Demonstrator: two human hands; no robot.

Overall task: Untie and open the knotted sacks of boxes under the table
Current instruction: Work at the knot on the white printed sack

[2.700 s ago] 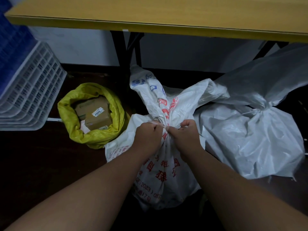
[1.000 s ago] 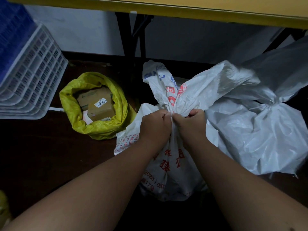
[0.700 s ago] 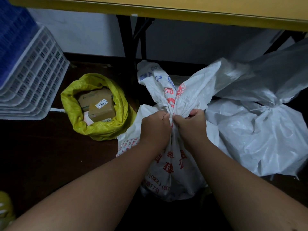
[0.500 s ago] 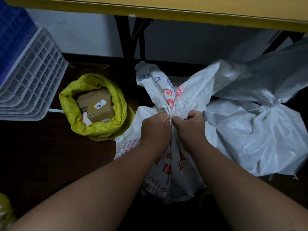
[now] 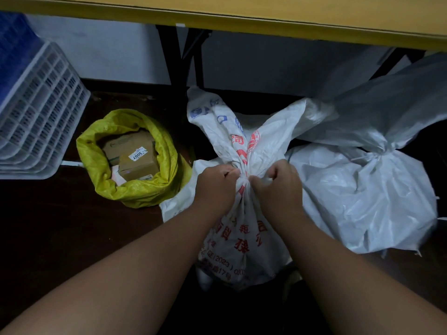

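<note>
Three sacks under the table (image 5: 242, 18) here, and only the yellow sack (image 5: 167, 175) on the left is open, with cardboard boxes (image 5: 135, 160) showing inside. The printed white sack (image 5: 232, 233) in the middle is the one being worked on, and the plain white sack (image 5: 362, 201) on the right is tied shut and nobody's touching it.

What's changed over the last few seconds? Honestly not much. Both hands were already bunched on the same knot and they're still there. The sack's loose top flaps have shifted around a little, and the hands now sit a touch further apart with a short stretch of twisted fabric showing between them. My guess is the knot is being pulled at but hasn't given yet, so this sack is still closed and the right one hasn't been started.

The knot (image 5: 244, 180) sits right between the two fists, at the neck of the sack, below the flared flaps. The left hand (image 5: 215, 187) is curled tight, gripping the gathered fabric on the left side of the knot. The right hand (image 5: 278, 187) is curled the same way, pinching the fabric on the right. The fingertips are tucked under, so exactly which strand each one has I can't tell.

A stack of white crates (image 5: 36, 122) sits on the far left.
</note>
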